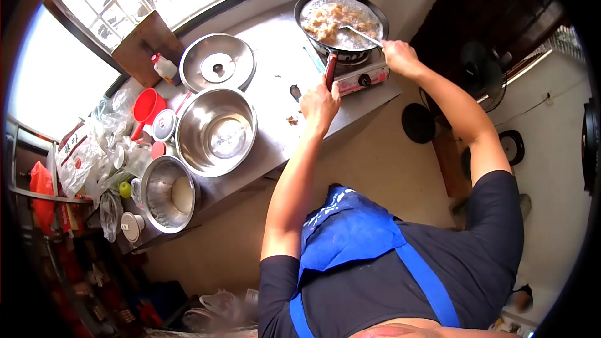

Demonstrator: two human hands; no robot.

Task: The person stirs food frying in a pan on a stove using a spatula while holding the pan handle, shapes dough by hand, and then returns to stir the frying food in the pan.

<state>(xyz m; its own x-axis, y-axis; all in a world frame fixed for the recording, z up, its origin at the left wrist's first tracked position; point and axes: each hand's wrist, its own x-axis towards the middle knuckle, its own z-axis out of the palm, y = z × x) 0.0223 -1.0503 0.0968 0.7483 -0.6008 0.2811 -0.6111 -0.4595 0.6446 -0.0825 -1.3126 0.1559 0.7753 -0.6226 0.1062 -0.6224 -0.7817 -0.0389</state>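
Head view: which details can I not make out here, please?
In the head view:
Utensil, working end: mostly hidden by the food.
Wok handle, lower end: wrapped by the left hand.
Stove, burner's top: covered by the wok.
Apron, lettering: creased, too small to read.

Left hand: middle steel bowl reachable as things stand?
Probably, once free: the left hand is closed around the wok handle and would need to let go first. Between it and the bowl lies mostly bare counter with small scraps, nothing tall.
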